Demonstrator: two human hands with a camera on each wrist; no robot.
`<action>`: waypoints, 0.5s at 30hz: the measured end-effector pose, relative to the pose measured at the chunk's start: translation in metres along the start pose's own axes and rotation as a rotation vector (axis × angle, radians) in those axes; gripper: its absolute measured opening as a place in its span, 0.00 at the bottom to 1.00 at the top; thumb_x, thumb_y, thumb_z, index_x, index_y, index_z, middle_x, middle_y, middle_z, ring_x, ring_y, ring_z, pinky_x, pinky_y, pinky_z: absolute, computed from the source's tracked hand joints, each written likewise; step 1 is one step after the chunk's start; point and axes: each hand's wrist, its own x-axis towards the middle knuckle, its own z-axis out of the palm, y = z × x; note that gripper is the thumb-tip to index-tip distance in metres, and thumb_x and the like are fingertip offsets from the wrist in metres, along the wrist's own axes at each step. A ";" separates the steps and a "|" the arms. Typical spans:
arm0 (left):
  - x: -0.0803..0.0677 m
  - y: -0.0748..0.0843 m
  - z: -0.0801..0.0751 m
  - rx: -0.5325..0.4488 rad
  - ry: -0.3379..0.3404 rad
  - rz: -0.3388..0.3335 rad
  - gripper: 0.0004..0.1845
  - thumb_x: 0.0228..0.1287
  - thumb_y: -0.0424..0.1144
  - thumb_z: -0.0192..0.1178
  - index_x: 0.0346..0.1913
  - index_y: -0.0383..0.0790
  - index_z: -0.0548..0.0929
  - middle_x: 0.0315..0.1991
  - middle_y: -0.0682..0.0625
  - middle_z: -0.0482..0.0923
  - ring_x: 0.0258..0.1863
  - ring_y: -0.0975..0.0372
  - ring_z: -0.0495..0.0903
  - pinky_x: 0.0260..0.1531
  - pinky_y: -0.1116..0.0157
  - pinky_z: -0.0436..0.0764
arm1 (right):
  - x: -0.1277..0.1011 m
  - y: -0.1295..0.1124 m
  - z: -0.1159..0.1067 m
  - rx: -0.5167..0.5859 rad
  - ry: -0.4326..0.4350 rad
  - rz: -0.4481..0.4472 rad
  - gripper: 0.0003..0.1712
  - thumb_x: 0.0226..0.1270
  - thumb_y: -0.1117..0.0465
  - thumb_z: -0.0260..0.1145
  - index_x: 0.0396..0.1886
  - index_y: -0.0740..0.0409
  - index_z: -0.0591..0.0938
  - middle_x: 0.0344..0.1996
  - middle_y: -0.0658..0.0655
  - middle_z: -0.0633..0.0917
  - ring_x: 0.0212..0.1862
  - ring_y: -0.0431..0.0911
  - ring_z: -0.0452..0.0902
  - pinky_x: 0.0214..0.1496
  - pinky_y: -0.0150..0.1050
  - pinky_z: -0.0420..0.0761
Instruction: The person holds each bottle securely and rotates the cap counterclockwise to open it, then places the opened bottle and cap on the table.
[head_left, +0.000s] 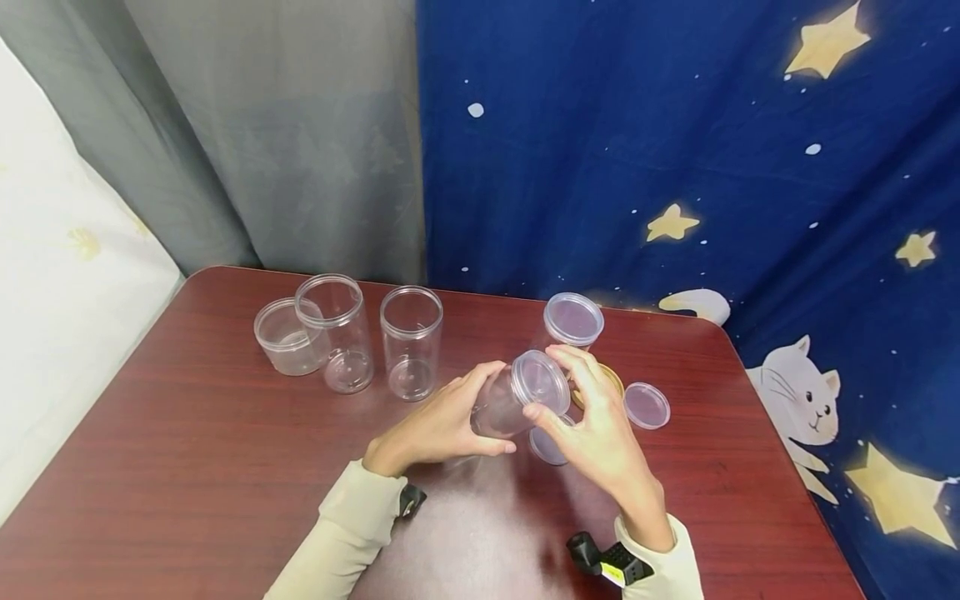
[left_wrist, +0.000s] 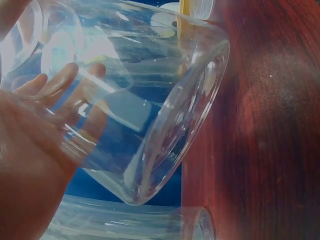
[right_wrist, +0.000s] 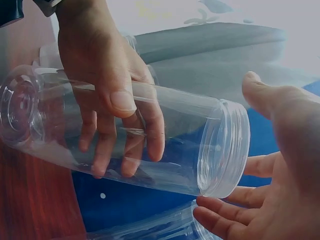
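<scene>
Clear plastic is what both hands work on: a jar [head_left: 504, 403] held on its side above the near middle of the red-brown table [head_left: 187, 450], lidded end pointing far and right. The left hand [head_left: 438, 427] wraps its fingers round the jar's body. The right hand [head_left: 600, 429] cups the lid [head_left: 542, 380], thumb [right_wrist: 265, 95] and fingertips [right_wrist: 220, 205] set round its rim. Just right of the jar, partly hidden by the right hand, lie a loose lid [head_left: 647, 405], another lid [head_left: 546, 446] under the palm, and a gold lid [head_left: 609, 379]. A capped jar [head_left: 573, 321] stands just beyond. Three open jars [head_left: 410, 342] stand well apart at the far left
</scene>
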 end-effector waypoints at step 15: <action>0.000 0.001 -0.002 -0.016 0.001 0.016 0.51 0.44 0.57 0.77 0.71 0.45 0.64 0.64 0.51 0.73 0.58 0.59 0.76 0.58 0.56 0.76 | 0.002 0.001 0.003 -0.086 0.031 0.005 0.39 0.50 0.52 0.79 0.63 0.55 0.76 0.54 0.51 0.81 0.45 0.42 0.74 0.38 0.38 0.80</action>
